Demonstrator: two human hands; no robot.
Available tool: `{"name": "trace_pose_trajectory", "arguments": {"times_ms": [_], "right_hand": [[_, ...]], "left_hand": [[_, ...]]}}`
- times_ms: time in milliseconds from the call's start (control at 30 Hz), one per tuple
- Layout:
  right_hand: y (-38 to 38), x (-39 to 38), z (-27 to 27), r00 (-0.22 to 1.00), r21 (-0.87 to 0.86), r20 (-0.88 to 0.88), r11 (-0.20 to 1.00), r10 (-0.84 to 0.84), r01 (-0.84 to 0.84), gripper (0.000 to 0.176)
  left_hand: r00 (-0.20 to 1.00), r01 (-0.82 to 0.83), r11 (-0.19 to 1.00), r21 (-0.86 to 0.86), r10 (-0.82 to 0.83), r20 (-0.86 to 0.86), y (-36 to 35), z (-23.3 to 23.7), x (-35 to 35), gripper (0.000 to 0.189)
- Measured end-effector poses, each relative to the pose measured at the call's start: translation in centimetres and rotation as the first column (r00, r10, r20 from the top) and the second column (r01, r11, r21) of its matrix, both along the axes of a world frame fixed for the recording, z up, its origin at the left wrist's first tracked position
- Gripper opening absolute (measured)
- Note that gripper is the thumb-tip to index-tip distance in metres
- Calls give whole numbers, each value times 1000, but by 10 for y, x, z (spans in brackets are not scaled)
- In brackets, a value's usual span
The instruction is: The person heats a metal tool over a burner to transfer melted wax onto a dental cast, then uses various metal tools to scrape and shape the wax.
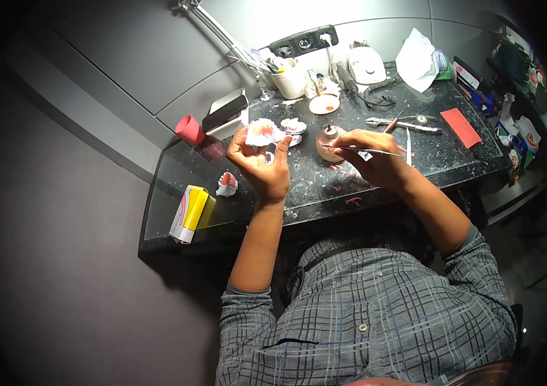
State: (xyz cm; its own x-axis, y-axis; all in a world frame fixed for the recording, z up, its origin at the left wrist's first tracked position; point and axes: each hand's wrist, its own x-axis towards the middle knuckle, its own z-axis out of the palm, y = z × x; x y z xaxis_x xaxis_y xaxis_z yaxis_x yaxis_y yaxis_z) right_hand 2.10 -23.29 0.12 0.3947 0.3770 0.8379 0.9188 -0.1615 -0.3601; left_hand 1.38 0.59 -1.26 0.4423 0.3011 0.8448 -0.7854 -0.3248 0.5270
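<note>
Left hand raised, fingertips pinching dental cast from below. Right hand fingers closed around thin metal instrument, tip pointing leftward toward cast.

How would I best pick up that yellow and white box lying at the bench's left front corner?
Probably from above, pinching the yellow and white box across its two long sides near mid-length. It lies flat on the bench, long and narrow, with nothing touching either long side, so fingers can straddle its short width.
</note>
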Motion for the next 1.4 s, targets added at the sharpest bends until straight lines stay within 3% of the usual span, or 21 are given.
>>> {"name": "trace_pose_trajectory", "arguments": {"times_ms": [367, 533, 600, 733, 833, 1000, 1167, 1400], "right_hand": [[0, -1, 0, 999, 2, 28, 1000, -16, 16, 12], [-2, -3, 2, 999, 9, 36, 999, -38, 38, 12], [0, -4, 0, 997, 147, -68, 989, 18, -8, 13], [0, -20, 8, 992, 233, -128, 972, 13, 17, 16], [16, -27, 0, 952, 365, -245, 927, 181, -82, 17], [25, -26, -4, 994, 214, 47, 971, 101, -109, 19], [23, -22, -11, 996, 164, 63, 984, 65, -75, 17], [21, -23, -12, 993, 147, 23, 982, 117, -120, 14]], "left_hand": [[998, 58, 997, -42, -60, -26, -2, 0, -4, 75], [981, 192, 979, -75, -194, -20, -8, 4, -9, 70], [973, 210, 971, -117, -219, -73, -14, 4, -17, 71], [933, 279, 930, -240, -321, -162, -40, -8, -44, 70], [928, 275, 932, -236, -321, -186, -52, -22, -57, 75], [892, 373, 900, -225, -414, -180, -53, -26, -61, 74], [878, 408, 904, -126, -426, -216, -50, -30, -64, 77], [855, 440, 886, -149, -464, -234, -49, -28, -69, 79]]}}
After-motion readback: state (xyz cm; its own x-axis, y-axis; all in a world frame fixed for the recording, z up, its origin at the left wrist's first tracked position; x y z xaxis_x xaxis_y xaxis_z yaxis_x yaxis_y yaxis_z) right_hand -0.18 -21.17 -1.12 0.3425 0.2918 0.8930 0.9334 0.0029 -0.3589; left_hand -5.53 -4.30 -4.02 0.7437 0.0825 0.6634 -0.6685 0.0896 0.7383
